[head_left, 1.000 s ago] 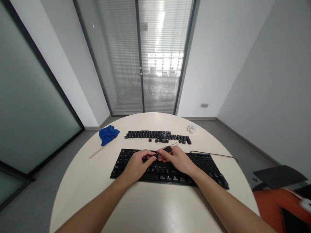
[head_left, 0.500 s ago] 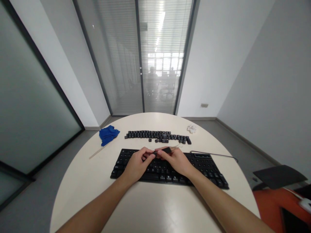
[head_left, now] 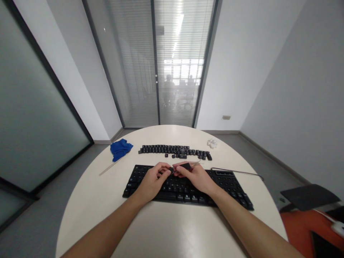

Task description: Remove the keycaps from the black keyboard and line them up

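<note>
Over the middle of the black keyboard (head_left: 172,196), my left hand (head_left: 153,181) pinches a small black keycap (head_left: 171,170) between thumb and fingers. Close beside it, my right hand (head_left: 196,177) is closed on a dark block-like tool (head_left: 185,166), by its look a wire keycap puller. Thin pale wires stick out past the right hand's knuckles. Part of the tool is hidden by the fingers. Beyond the keyboard lies a row of loose keycaps (head_left: 161,148), with a few single ones in front of it.
A blue cloth (head_left: 120,148) and a thin wooden stick (head_left: 111,167) lie on the table's left. White crumpled tissue (head_left: 212,143) sits at the back right. The keyboard's cable (head_left: 239,171) runs to the right edge of the round table (head_left: 91,211). An orange chair (head_left: 301,225) stands at right.
My hands have come slightly apart at the fingertips, and the keycap in my left fingers shows more clearly. The tool has shifted a little in my right hand.
</note>
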Motion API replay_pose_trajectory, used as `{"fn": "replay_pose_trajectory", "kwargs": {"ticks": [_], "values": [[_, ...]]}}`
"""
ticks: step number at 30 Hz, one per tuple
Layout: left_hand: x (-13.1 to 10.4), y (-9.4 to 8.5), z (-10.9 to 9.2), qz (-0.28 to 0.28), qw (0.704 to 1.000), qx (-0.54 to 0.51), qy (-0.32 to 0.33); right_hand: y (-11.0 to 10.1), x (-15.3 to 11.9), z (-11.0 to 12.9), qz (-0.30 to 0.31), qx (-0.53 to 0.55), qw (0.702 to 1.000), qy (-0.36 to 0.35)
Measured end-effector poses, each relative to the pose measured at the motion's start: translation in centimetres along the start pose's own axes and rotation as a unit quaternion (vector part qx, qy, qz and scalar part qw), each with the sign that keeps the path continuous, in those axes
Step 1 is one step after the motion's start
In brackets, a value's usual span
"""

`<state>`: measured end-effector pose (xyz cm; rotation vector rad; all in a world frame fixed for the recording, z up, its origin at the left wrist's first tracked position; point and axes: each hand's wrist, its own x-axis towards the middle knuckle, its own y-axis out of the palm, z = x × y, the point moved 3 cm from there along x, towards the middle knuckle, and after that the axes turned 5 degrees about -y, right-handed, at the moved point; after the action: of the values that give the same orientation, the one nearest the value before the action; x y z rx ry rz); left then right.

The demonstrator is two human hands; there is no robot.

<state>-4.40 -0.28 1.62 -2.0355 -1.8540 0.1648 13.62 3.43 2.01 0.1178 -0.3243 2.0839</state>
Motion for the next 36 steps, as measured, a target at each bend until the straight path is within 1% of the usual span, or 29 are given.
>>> {"fn": "replay_pose_trajectory", "kwargs": {"ticks": [4,10,13,16,19,23,26,28,33,36], "values": [[-0.03,0.04,-0.16,-0.002,1.000,0.009,-0.007,-0.05,0.00,-0.10,-0.003,-0.025,1.000,-0.009],[-0.11,-0.07,-0.21,-0.028,0.995,0.097,0.011,-0.11,0.23,-0.62,-0.005,0.063,0.997,0.039],[-0.21,-0.06,-0.09,-0.044,0.989,0.139,0.027,-0.21,0.30,-0.69,-0.004,0.062,0.996,0.056],[-0.24,0.04,0.11,-0.055,0.984,0.161,0.047,-0.30,0.28,-0.56,-0.007,0.050,0.997,0.050],[-0.13,0.09,0.29,-0.057,0.987,0.140,0.046,-0.34,0.18,-0.30,-0.005,0.035,0.999,0.030],[0.10,0.00,0.44,-0.043,0.996,0.080,0.013,-0.45,0.10,-0.10,-0.005,0.013,1.000,0.019],[0.16,-0.01,0.53,-0.030,0.997,0.067,-0.006,-0.45,0.18,-0.09,0.002,-0.004,1.000,0.010],[0.13,0.00,0.50,-0.029,0.997,0.076,0.002,-0.40,0.26,-0.23,0.007,-0.012,1.000,0.009],[-0.06,0.10,0.23,-0.027,0.991,0.118,0.057,-0.43,0.35,-0.65,0.009,-0.040,0.999,0.007],[-0.07,0.09,0.24,-0.025,0.988,0.133,0.069,-0.38,0.30,-0.69,0.010,-0.053,0.999,0.004]]}}
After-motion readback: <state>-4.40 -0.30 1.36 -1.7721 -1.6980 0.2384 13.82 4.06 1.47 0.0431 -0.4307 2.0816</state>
